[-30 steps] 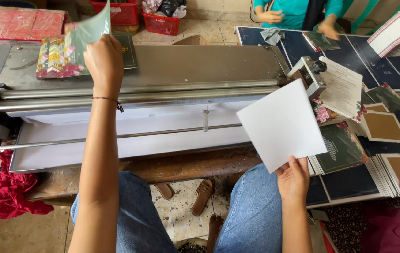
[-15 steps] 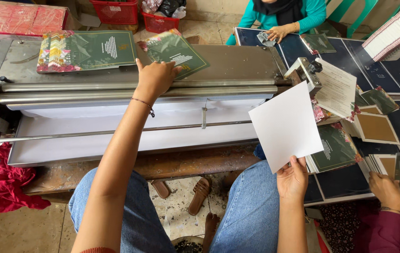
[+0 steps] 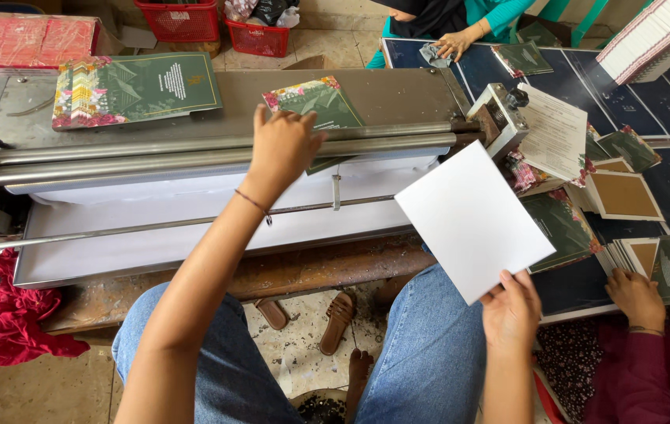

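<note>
Reaching over the rollers point(image 3: 217, 153) with our left hand point(image 3: 284, 145), we had its fingers spread and pressed on the near edge of a green floral cover point(image 3: 315, 106), which lay on the machine's metal bed point(image 3: 398, 94) with that edge right at the rollers. Our right hand point(image 3: 512, 310) pinched a blank white card point(image 3: 472, 220) by its lower corner, held up above our knee, well apart from the machine. One finished-looking cover point(image 3: 135, 90) already lay further left on the bed. We judged this cover only partly handled and the white card not yet used. A co-worker's hand point(image 3: 633, 294) rested by stacked covers point(image 3: 665, 263) to our right.
</note>
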